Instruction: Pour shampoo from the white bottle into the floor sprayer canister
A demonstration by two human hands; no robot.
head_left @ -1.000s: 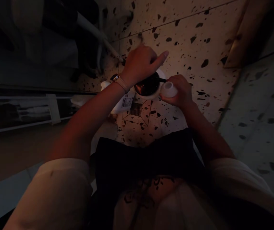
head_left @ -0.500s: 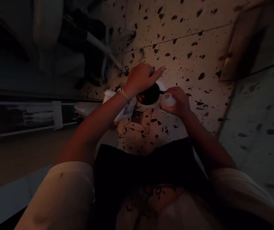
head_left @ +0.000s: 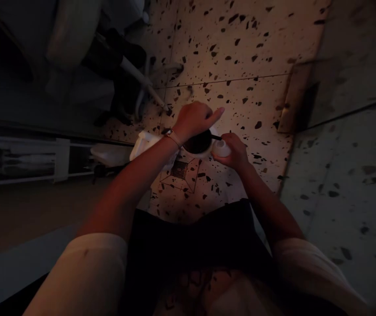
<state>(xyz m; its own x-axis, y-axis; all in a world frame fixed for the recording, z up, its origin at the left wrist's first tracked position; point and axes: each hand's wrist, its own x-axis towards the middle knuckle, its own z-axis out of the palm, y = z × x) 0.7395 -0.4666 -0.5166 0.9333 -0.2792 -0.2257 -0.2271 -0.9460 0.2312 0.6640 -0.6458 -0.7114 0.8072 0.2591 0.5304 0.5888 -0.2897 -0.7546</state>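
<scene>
The light is dim. My left hand (head_left: 192, 118) is curled over a round white container with a dark inside (head_left: 201, 144), its index finger stretched out to the right. It appears to grip the container's far rim. My right hand (head_left: 237, 156) is closed round a small white cap (head_left: 221, 149), held right against the container's right side. A thin dark stick (head_left: 217, 137) pokes out between the container and the cap. A watch strap (head_left: 173, 137) shows on my left wrist. Both hands hover above a speckled terrazzo floor (head_left: 240, 52).
A white labelled bottle (head_left: 143, 142) lies under my left wrist, beside a square floor drain (head_left: 179, 169). White pipes (head_left: 141, 79) and a dark fixture are at upper left. A low white rail (head_left: 59, 160) runs along the left. A raised speckled ledge (head_left: 339, 175) is on the right.
The view has tilted, so hands and container sit lower in the picture. Both hands keep the same hold; the cap stays against the container's right side.
</scene>
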